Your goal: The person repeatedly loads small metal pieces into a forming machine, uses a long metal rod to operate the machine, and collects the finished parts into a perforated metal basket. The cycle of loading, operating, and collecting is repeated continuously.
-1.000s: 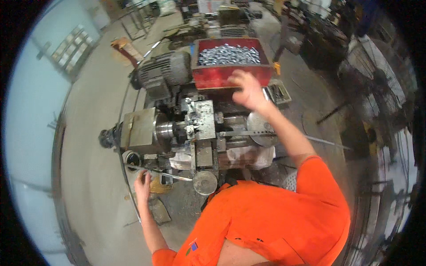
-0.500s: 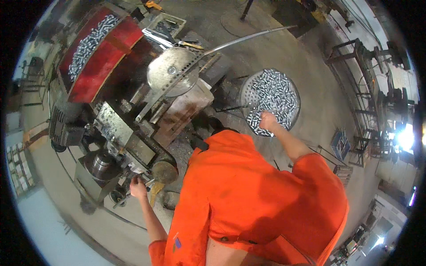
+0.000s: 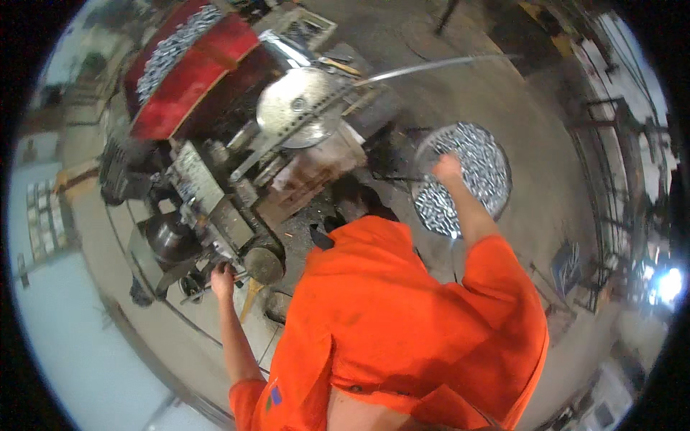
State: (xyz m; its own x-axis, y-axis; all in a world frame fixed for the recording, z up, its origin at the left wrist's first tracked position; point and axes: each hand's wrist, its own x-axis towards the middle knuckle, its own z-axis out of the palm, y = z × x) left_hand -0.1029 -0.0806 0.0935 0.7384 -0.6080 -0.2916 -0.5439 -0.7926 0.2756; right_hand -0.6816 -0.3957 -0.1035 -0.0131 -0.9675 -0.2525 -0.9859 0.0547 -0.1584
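My left hand (image 3: pixel 222 279) is closed round a thin metal lever (image 3: pixel 204 293) at the near left side of a dark, greasy machine (image 3: pixel 228 221). Over on the right, my right hand (image 3: pixel 447 167) is at the left part of a round tray (image 3: pixel 429 149) heaped with small, shiny, cylindrical metal pieces (image 3: pixel 479 164). Its fingers are blurred and turned down toward the heap, so I cannot see whether they hold a piece. A round metal disc (image 3: pixel 297 105) sits on the machine, and a long bar with a row of holes (image 3: pixel 282 136) lies across it.
A red bin (image 3: pixel 190 82) with more metal pieces stands at the far left. A long curved rod (image 3: pixel 438 65) reaches out to the right above the floor. A yellow-handled tool (image 3: pixel 251 296) hangs beside the lever. Dark racks (image 3: pixel 600 144) line the right side.
My right hand has moved farther away over the heap, toward the tray's left side. My left hand stays on the lever. The whole view has shifted and blurred slightly.
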